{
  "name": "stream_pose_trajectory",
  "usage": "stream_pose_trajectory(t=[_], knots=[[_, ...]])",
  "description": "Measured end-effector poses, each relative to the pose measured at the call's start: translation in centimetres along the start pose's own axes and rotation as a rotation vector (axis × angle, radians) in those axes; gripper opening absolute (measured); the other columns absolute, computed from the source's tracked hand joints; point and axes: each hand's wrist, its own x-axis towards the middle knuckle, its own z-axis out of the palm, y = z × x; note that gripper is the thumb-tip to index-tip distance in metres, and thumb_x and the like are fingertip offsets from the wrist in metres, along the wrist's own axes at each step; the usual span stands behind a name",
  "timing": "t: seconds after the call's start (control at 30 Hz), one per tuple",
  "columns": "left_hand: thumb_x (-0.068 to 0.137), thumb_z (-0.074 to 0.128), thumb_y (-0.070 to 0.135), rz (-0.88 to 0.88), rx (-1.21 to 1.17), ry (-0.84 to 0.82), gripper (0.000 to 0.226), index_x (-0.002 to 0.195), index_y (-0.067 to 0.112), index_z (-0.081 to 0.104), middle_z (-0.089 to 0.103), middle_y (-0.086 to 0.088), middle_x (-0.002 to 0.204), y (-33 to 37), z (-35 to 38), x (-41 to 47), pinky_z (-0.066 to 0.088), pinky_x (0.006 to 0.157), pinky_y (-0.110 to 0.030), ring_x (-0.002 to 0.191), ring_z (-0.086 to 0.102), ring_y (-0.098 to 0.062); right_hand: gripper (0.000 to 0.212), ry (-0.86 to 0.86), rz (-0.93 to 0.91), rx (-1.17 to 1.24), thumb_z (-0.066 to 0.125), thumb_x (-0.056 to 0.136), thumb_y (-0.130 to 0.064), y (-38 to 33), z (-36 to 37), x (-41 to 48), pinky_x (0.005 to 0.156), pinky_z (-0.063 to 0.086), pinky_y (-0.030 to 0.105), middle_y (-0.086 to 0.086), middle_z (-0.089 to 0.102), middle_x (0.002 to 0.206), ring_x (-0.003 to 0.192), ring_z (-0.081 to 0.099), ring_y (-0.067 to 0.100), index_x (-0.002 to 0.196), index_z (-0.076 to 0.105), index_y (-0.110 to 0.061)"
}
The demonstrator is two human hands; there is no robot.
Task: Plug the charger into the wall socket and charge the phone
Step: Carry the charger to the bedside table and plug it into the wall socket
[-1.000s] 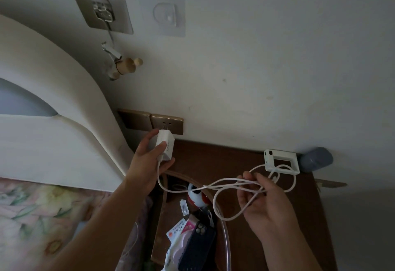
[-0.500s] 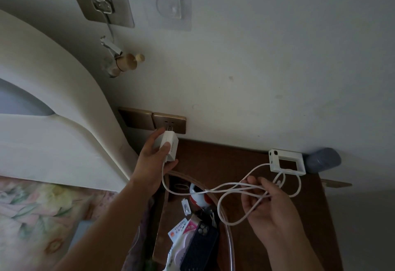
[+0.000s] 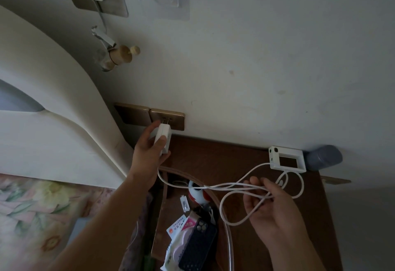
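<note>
My left hand [image 3: 147,153] grips the white charger [image 3: 164,137], its two prongs pointing up at the slots of the gold wall socket [image 3: 173,119] and a short gap from them. The white cable [image 3: 226,187] runs from the charger across the nightstand in loose loops. My right hand [image 3: 271,206] holds those loops, palm up with fingers curled around them. The phone [image 3: 198,247], in a dark case, lies face down at the nightstand's near edge, apart from both hands.
A dark wooden nightstand [image 3: 235,157] stands against the wall beside a cream headboard [image 3: 53,110]. On it sit a white rectangular frame [image 3: 286,158], a grey cylinder [image 3: 324,157], a red-and-white ball [image 3: 197,195] and paper packets [image 3: 178,228]. A gold switch plate [image 3: 132,112] adjoins the socket.
My left hand has lifted the charger toward the socket, so the prongs now sit just under the slots. My right hand stays under the cable loops.
</note>
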Motion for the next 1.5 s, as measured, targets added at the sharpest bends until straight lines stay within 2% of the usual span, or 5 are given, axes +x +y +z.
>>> stream_pose_trajectory(t=[0.43, 0.67, 0.93, 1.1, 1.5], knots=[[0.095, 0.056, 0.016, 0.095, 0.057, 0.008, 0.041, 0.115, 0.052, 0.055, 0.047, 0.018, 0.115, -0.6, 0.1, 0.3, 0.055, 0.078, -0.032, 0.106, 0.052, -0.014, 0.018, -0.008, 0.002, -0.014, 0.058, 0.089, -0.014, 0.2, -0.1, 0.6, 0.069, 0.053, 0.032, 0.008, 0.072, 0.088, 0.084, 0.070, 0.018, 0.107, 0.062, -0.012], [0.094, 0.057, 0.018, 0.055, 0.060, 0.074, 0.039, 0.128, 0.038, 0.054, 0.042, -0.002, 0.133, -0.4, 0.9, 0.7, 0.057, 0.081, -0.037, 0.116, 0.049, -0.025, 0.016, 0.011, 0.005, -0.022, 0.057, 0.091, -0.015, 0.2, -0.1, 0.5, 0.070, 0.052, 0.033, 0.008, 0.072, 0.087, 0.085, 0.069, 0.018, 0.106, 0.063, -0.012], [0.092, 0.059, 0.016, 0.038, -0.011, 0.112, 0.038, 0.123, 0.038, 0.056, 0.047, 0.002, 0.123, -0.5, 1.5, 0.7, 0.058, 0.077, -0.036, 0.111, 0.052, -0.020, 0.014, 0.014, 0.000, -0.031, 0.057, 0.090, -0.014, 0.4, -0.1, 0.6, 0.069, 0.051, 0.033, 0.007, 0.072, 0.087, 0.087, 0.069, 0.018, 0.103, 0.063, -0.011], [0.088, 0.065, 0.017, -0.005, -0.077, 0.145, 0.032, 0.101, 0.046, 0.064, 0.046, -0.003, 0.130, -0.3, 1.6, 0.5, 0.058, 0.077, -0.035, 0.112, 0.053, -0.023, 0.014, 0.021, 0.015, -0.033, 0.057, 0.090, -0.014, 0.5, -0.4, 0.8, 0.065, 0.051, 0.032, 0.007, 0.072, 0.085, 0.086, 0.070, 0.019, 0.103, 0.064, -0.013], [0.085, 0.068, 0.012, -0.139, -0.246, 0.188, 0.031, 0.106, 0.034, 0.068, 0.047, -0.003, 0.128, 0.5, 1.9, 0.3, 0.055, 0.091, -0.047, 0.114, 0.051, -0.025, 0.019, 0.023, 0.022, -0.031, 0.057, 0.090, -0.014, 0.7, -0.5, 1.0, 0.065, 0.050, 0.032, 0.006, 0.071, 0.088, 0.086, 0.068, 0.018, 0.109, 0.062, -0.013]])
